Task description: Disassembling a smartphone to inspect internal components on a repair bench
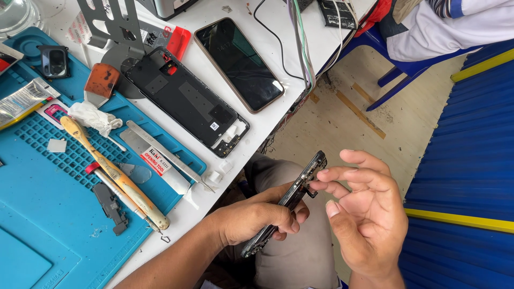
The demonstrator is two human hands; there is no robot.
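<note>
Phone frame (289, 200) is over the person's lap, near the white table (278, 115) edge, long axis from near-left up to far-right. Left hand (251, 217) closes around its lower half. Right hand (364, 211) is open, fingertips (317, 184) touching the upper end, holding nothing.

— What screens do you have on your worktop (267, 118)?
— One dark phone screen (239, 64), a rounded rectangle with a thin pale rim, lying face up near the far edge, unlit.
— Any packets?
— A crinkled silver sachet (22, 100) with a yellow edge lies at your far left on the blue mat (48, 235).
— Labels?
— A white and red label (157, 159) sits on the flat metal tool, and a small white sticker (214, 126) sits on the black back cover (187, 99).
</note>
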